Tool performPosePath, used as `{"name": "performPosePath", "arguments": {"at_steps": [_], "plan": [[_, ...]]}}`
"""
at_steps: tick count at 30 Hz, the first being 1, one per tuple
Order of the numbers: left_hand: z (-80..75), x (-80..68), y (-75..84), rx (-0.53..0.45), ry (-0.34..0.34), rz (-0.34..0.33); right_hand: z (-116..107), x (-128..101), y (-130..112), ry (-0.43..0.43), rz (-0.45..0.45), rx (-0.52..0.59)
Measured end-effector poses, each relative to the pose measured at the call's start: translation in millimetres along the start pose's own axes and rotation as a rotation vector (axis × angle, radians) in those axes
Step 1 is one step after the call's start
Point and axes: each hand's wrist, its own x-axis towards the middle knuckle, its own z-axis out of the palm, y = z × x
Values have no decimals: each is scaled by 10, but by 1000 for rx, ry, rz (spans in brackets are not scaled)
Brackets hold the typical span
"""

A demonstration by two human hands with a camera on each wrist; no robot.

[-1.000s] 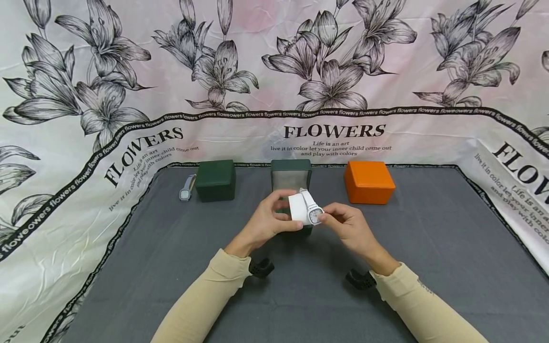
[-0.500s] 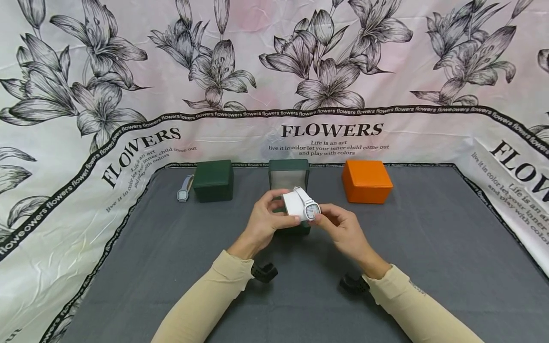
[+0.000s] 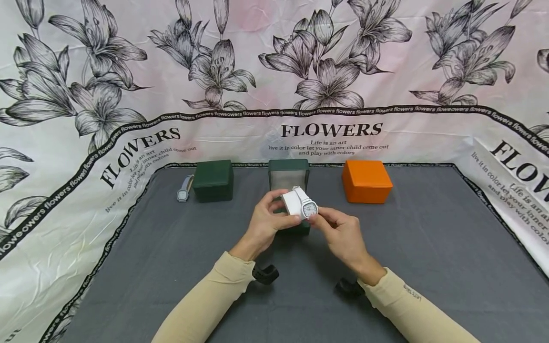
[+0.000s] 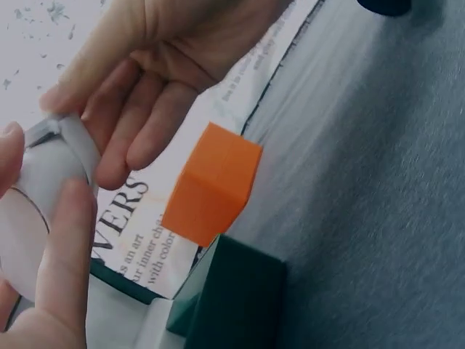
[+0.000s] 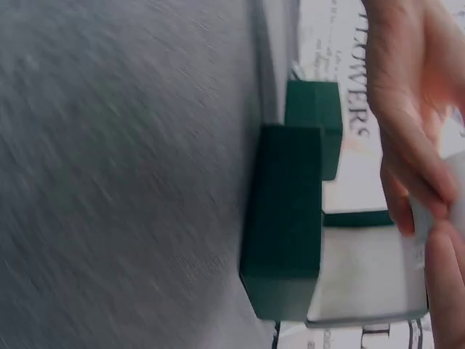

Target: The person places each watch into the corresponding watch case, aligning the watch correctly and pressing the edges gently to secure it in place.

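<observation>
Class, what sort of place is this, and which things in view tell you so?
Probably a staged tabletop set for packing watches: a grey-covered table walled by a flower-print backdrop, with gift boxes such as the orange box in a row.

There are three boxes on the grey surface (image 3: pixel 429 267): two dark green ones, a closed green box (image 3: pixel 213 180) at the left and an open green box (image 3: pixel 289 177) in the middle, and one orange box (image 3: pixel 366 181) at the right. There are two watches: one white watch (image 3: pixel 307 206) wrapped round one white cushion (image 3: pixel 291 204), and one grey watch (image 3: pixel 184 188) lying just beside the closed green box. Two hands are in view, the left hand (image 3: pixel 265 224) and the right hand (image 3: pixel 340 234), each with one beige sleeve.
</observation>
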Motion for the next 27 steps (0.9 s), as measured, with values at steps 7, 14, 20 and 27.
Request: {"name": "performPosePath", "arguments": {"at_steps": [7, 14, 20, 27], "plan": [[14, 4, 103, 150, -128, 19, -238, 101, 211, -197, 21, 135], [6, -26, 210, 306, -224, 10, -389, 191, 448, -417, 36, 90], [21, -44, 261, 354, -281, -1, -416, 213, 498, -460, 45, 7], [-30, -22, 190, 352, -285, -3, -408, 227, 500, -482, 27, -30]]}}
